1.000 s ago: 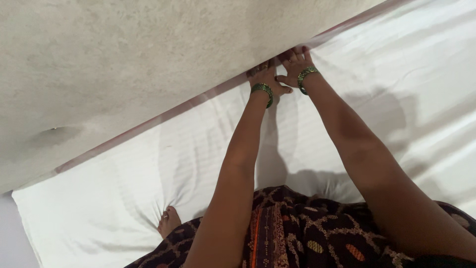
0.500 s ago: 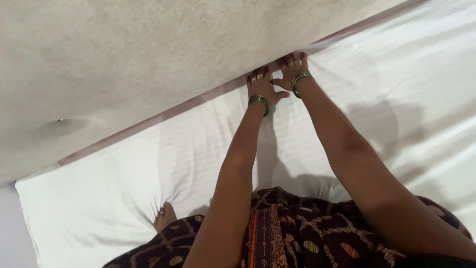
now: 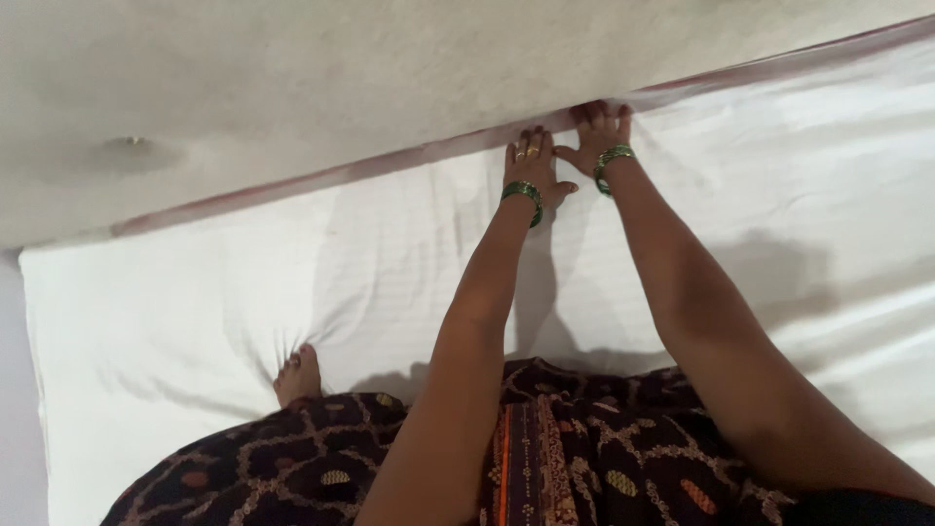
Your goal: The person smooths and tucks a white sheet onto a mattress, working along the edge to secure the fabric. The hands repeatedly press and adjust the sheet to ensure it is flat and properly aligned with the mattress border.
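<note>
Since a second ago the seam between bed and wall has swung nearer level in my view, and both hands have crept a little to the right along it. Arms remain stretched out, so I read this as working along the edge, not finishing at one spot.

Left hand (image 3: 531, 166): flat on the white sheet (image 3: 390, 263), fingers spread and pointing at the wall, tips at the reddish strip (image 3: 292, 190) that runs along the foot of the rough beige wall (image 3: 341, 68). Ring on one finger, green bangle at the wrist. Gripping nothing; it presses.

Right hand (image 3: 602, 131): just beside the left, thumbs near each other. Its fingertips disappear into the gap where sheet meets wall, so I cannot tell whether they are curled on cloth or only pushed in flat. Green bangle here too.

Sheet lies under both palms and reaches away to either side, with its far edge right at my fingertips, against the wall. It looks smooth near the hands and creased around my bare foot (image 3: 297, 375), which shows at lower left beside the dark patterned dress (image 3: 584, 458).
</note>
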